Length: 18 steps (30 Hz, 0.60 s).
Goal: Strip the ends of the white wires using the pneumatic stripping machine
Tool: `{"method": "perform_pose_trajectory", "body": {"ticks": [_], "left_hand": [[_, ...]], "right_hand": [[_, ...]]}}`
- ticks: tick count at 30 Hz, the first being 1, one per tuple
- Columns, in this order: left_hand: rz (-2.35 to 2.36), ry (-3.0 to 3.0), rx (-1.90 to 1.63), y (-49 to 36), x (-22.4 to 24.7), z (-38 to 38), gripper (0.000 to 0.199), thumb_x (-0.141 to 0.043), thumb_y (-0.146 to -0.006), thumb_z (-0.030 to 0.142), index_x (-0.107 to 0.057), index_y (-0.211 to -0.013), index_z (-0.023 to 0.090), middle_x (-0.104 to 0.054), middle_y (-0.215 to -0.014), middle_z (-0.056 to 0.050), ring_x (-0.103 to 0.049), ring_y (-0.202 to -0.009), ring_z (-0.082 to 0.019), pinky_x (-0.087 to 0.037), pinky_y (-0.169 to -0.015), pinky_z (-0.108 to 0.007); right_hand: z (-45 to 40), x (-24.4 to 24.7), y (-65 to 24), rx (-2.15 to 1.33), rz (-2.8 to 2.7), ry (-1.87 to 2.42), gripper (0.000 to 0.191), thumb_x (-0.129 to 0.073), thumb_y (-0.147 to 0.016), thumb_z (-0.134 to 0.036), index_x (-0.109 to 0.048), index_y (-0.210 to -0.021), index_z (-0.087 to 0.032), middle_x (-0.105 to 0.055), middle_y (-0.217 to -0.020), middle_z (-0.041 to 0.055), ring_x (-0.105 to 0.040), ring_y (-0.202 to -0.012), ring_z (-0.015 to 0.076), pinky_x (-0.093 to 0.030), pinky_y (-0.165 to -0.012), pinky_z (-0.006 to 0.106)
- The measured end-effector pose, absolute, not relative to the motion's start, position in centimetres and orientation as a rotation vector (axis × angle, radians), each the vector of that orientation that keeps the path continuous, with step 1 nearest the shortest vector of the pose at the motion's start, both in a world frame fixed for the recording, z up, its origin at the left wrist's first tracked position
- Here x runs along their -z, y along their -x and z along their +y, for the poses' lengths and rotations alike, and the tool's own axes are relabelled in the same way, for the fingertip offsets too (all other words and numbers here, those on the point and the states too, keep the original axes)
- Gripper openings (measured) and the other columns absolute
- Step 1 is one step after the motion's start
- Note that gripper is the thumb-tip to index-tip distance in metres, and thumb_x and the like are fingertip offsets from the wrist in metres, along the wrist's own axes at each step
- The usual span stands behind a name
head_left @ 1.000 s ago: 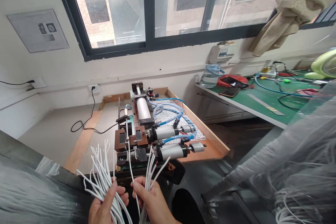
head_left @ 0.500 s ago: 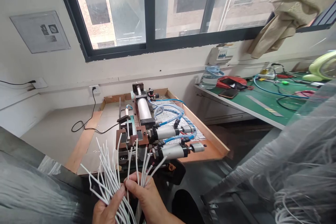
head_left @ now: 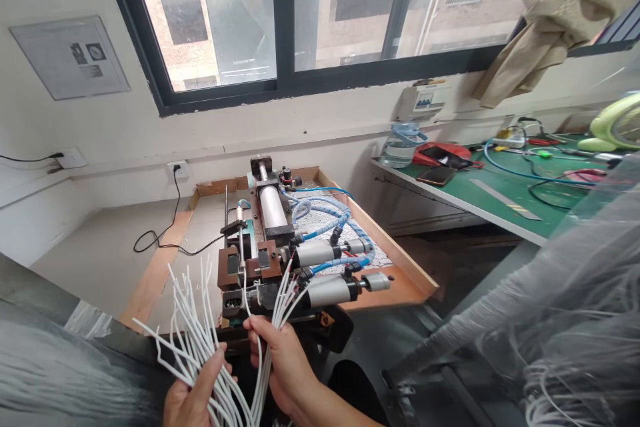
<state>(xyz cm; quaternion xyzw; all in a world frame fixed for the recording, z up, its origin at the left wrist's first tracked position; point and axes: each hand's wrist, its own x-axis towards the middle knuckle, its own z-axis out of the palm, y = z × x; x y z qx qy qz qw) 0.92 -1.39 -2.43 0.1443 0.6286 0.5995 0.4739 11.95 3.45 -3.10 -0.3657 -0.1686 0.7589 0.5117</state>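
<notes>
My left hand [head_left: 197, 390] is closed around a thick bunch of white cables [head_left: 193, 320] that fan upward in front of the bench. In my right hand [head_left: 290, 363] is a smaller bunch of white cables [head_left: 280, 317], some showing reddish tips. Thumb and forefinger of that hand pinch a single white cable [head_left: 247, 297]. Its upper end reaches the brown jaw blocks of a pneumatic machine [head_left: 274, 207]; whether it is inside the jaws I cannot tell. Both bunches run down and meet below my hands.
Two silver cylinders [head_left: 327, 288] with blue air hoses [head_left: 325, 233] stick out to the machine's right. A wooden rim [head_left: 395, 250] edges the bench. To the right, a green-topped table [head_left: 463, 197] carries a water jug, phone and cables. Plastic-wrapped cable bundles [head_left: 575, 347] stand at both sides.
My hands have moved apart, the left one down and leftward. The single cable pinched in my right hand now has its end at the machine's jaws.
</notes>
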Motion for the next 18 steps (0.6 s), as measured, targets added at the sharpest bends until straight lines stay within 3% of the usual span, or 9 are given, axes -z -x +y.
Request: {"method": "perform_pose_trajectory", "body": {"ticks": [8,13,18], "left_hand": [[1.479,-0.357,-1.393,-1.8,2.2,-1.4,0.035,-0.075,-0.046,0.027,-0.066,-0.076,0.011,-0.066,-0.059,-0.005,-0.063,-0.064,-0.026,-0.048,-0.061,-0.035],[1.449,-0.367,-1.345,-2.1,1.7,-1.5,0.032,-0.076,-0.045,0.024,-0.066,-0.073,0.01,-0.066,-0.059,-0.007,-0.063,-0.068,-0.03,-0.049,-0.063,-0.037],[1.379,-0.118,-1.421,-1.6,2.5,-1.2,0.026,-0.073,-0.051,0.017,-0.064,-0.074,0.01,-0.068,-0.067,-0.01,-0.064,-0.072,-0.025,-0.05,-0.063,-0.03]], "right_hand": [[3.4,2.7,-11.8,-2.068,-0.459,0.736,0.028,-0.07,-0.055,-0.034,-0.06,-0.065,-0.009,-0.037,-0.043,-0.0073,-0.031,-0.04,0.0043,-0.023,-0.042,0.018],[2.6,2.5,-12.1,-1.775,-0.681,0.842,0.027,-0.072,-0.053,-0.033,-0.057,-0.06,-0.013,-0.044,-0.044,-0.0054,-0.036,-0.044,0.0073,-0.029,-0.046,0.021],[1.6,3.8,-12.9,-1.696,-0.732,0.916,0.031,-0.068,-0.057,-0.042,-0.057,-0.062,-0.013,-0.041,-0.044,-0.0059,-0.033,-0.043,0.0071,-0.026,-0.046,0.02]]}}
